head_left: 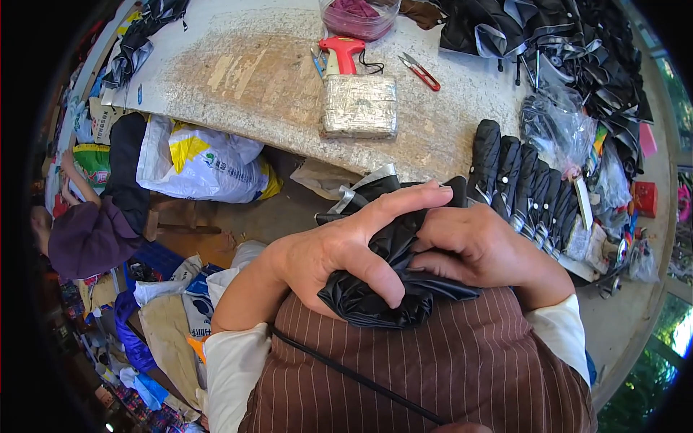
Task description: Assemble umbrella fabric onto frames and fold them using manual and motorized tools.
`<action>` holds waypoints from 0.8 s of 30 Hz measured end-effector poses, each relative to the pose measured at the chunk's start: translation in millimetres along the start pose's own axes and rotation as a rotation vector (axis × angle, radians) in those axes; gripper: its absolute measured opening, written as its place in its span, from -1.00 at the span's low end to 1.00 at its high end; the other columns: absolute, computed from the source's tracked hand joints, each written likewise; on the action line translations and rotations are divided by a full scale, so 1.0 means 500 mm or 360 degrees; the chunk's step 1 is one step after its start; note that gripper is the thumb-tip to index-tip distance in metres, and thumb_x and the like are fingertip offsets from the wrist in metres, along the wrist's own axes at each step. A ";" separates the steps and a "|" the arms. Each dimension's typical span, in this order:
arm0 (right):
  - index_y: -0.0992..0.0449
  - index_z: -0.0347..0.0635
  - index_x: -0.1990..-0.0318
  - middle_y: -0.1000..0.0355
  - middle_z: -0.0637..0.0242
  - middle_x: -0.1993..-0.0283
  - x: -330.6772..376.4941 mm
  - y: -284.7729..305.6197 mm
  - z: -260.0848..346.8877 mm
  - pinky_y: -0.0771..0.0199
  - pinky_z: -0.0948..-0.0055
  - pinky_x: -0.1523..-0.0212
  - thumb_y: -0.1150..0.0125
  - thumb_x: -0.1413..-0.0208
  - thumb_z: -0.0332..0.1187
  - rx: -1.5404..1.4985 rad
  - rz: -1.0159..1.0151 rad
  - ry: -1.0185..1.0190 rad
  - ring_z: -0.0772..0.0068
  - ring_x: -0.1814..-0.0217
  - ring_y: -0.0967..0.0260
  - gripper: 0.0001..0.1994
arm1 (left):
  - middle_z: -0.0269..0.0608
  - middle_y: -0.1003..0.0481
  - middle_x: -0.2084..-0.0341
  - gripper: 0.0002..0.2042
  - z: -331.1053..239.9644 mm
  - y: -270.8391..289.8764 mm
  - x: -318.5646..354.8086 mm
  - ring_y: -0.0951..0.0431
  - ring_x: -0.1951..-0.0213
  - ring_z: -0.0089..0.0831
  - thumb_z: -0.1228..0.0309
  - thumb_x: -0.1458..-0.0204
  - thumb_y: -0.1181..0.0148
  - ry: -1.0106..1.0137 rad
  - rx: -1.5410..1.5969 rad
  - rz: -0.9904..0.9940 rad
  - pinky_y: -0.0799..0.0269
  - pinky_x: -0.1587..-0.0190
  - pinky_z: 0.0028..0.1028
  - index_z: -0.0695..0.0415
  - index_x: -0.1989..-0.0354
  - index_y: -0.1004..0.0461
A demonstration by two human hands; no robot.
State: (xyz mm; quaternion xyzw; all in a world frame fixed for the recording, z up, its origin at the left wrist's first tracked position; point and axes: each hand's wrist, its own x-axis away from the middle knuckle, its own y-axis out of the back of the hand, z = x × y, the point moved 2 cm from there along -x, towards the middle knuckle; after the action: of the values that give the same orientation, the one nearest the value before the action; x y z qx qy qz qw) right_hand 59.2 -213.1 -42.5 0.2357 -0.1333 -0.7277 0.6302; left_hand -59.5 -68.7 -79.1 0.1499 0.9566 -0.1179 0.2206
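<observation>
A black folding umbrella (382, 303), its canopy gathered in loose folds with silver lining showing at the far end, is held close against my brown striped apron (404, 368). My left hand (346, 245) wraps round the bundle from the left, thumb low across the folds and index finger stretched along the top. On the other side my right hand (469, 242) pinches the cloth, fingers curled in. A flap of black fabric sticks out below my right fingers. The umbrella's handle is hidden. Just beyond my right hand lies a row of several folded black umbrellas (509, 169).
On the worn table (245, 79) are a foil-like wrapped block (359, 107), a red tagging gun (342, 54), red-handled thread snips (420, 72) and a clear tub (361, 18). Black umbrellas (534, 32) pile up at far right. White sacks (209, 162) stand left; another person (97, 231) is beyond.
</observation>
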 end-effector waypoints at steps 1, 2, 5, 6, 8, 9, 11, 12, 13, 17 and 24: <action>-0.46 -0.14 0.56 -0.35 0.37 0.57 -0.002 0.002 0.003 -0.22 0.55 0.60 -0.33 0.08 -0.41 0.0073 0.0039 0.0023 0.43 0.67 -0.21 -0.85 | 0.30 0.03 -0.28 -0.78 0.000 0.003 -0.003 0.00 -0.30 0.19 0.43 0.33 -0.29 -0.0011 0.0004 -0.0012 0.18 -0.29 0.02 0.00 0.39 -0.56; -0.46 -0.14 0.56 -0.35 0.37 0.57 -0.006 0.012 0.015 -0.22 0.55 0.60 -0.33 0.08 -0.41 0.0073 0.0039 0.0029 0.43 0.67 -0.21 -0.85 | 0.30 0.03 -0.28 -0.78 -0.002 0.007 -0.002 0.00 -0.30 0.19 0.43 0.33 -0.29 -0.0010 -0.0001 -0.0013 0.18 -0.29 0.02 0.00 0.39 -0.56; -0.42 -0.11 0.59 -0.30 0.38 0.60 -0.016 0.067 0.092 -0.20 0.54 0.61 -0.35 0.10 -0.39 0.0579 0.0217 0.0274 0.42 0.67 -0.18 -0.81 | 0.34 -0.11 -0.21 -0.78 -0.017 0.022 0.006 -0.18 -0.21 0.15 0.42 0.31 -0.28 0.0073 -0.0226 0.0225 0.08 -0.27 -0.02 0.05 0.38 -0.53; -0.41 -0.10 0.60 -0.29 0.38 0.61 -0.019 0.076 0.107 -0.19 0.53 0.61 -0.36 0.11 -0.38 0.0761 0.0262 0.0363 0.41 0.67 -0.17 -0.79 | 0.35 -0.16 -0.18 -0.78 -0.024 0.027 0.004 -0.23 -0.18 0.14 0.42 0.30 -0.28 0.0097 -0.0314 0.0315 0.04 -0.27 -0.03 0.06 0.38 -0.52; -0.39 -0.07 0.63 -0.24 0.43 0.64 -0.039 0.097 0.100 -0.20 0.48 0.56 -0.38 0.11 -0.29 0.0642 0.0216 0.0381 0.45 0.64 -0.18 -0.75 | 0.30 -0.31 -0.08 -0.79 -0.031 0.026 -0.010 -0.39 -0.04 0.08 0.45 0.31 -0.30 -0.0115 -0.0309 0.0263 -0.14 -0.18 -0.10 0.11 0.42 -0.48; -0.39 -0.07 0.63 -0.24 0.43 0.64 -0.059 0.113 0.081 -0.20 0.48 0.56 -0.38 0.11 -0.29 0.0672 0.0181 0.0418 0.45 0.64 -0.18 -0.75 | 0.30 -0.31 -0.08 -0.79 -0.035 0.033 -0.010 -0.39 -0.04 0.08 0.45 0.31 -0.30 -0.0122 -0.0356 0.0298 -0.14 -0.18 -0.10 0.11 0.42 -0.48; -0.44 -0.11 0.49 -0.32 0.44 0.53 -0.110 0.170 0.022 -0.30 0.51 0.46 -0.39 0.14 -0.15 -0.0007 -0.0320 0.0342 0.52 0.54 -0.25 -0.71 | 0.16 -0.39 0.00 -0.77 -0.054 0.054 -0.016 -0.45 0.07 -0.06 0.52 0.32 -0.30 -0.0061 0.0025 0.0027 -0.32 -0.02 -0.22 0.15 0.41 -0.43; -0.45 -0.15 0.37 -0.37 0.38 0.44 -0.136 0.202 -0.011 -0.34 0.50 0.34 -0.40 0.18 -0.08 -0.0356 -0.0302 0.0224 0.51 0.43 -0.29 -0.63 | 0.06 -0.42 0.09 -0.73 -0.074 0.053 -0.032 -0.45 0.16 -0.17 0.56 0.33 -0.28 0.0002 0.0186 -0.0107 -0.34 0.07 -0.32 0.15 0.38 -0.40; -0.47 -0.18 0.24 -0.41 0.33 0.35 -0.156 0.226 -0.037 -0.38 0.50 0.22 -0.41 0.22 -0.01 -0.0715 -0.0262 0.0124 0.51 0.32 -0.33 -0.51 | -0.04 -0.45 0.18 -0.69 -0.100 0.048 -0.048 -0.46 0.25 -0.29 0.60 0.33 -0.27 0.0071 0.0335 -0.0252 -0.36 0.15 -0.42 0.16 0.34 -0.36; -0.41 -0.30 0.03 -0.46 0.18 0.13 -0.228 0.117 -0.041 -0.34 0.41 0.00 -0.35 0.22 -0.27 -0.0594 0.0359 0.0094 0.41 0.09 -0.32 -0.46 | -0.22 -0.39 0.32 -0.63 -0.174 0.098 -0.116 -0.38 0.36 -0.48 0.63 0.27 -0.17 -0.0474 -0.0841 -0.0993 -0.32 0.20 -0.55 0.15 0.21 -0.28; -0.46 -0.28 0.18 -0.49 0.26 0.22 -0.209 0.045 -0.025 -0.40 0.50 0.13 -0.46 0.30 -0.37 -0.0660 0.0153 -0.0028 0.43 0.26 -0.38 -0.55 | -0.22 -0.39 0.27 -0.54 -0.130 0.078 -0.140 -0.39 0.32 -0.50 0.62 0.22 -0.15 -0.0434 -0.0520 -0.1186 -0.32 0.17 -0.59 0.17 0.06 -0.23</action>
State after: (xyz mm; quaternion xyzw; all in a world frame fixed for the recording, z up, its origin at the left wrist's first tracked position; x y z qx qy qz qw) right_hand 94.8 -113.2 -23.6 0.0881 0.0028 -0.7107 0.6980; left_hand -11.1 -30.1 3.5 -0.2596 0.9136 -0.0552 0.3081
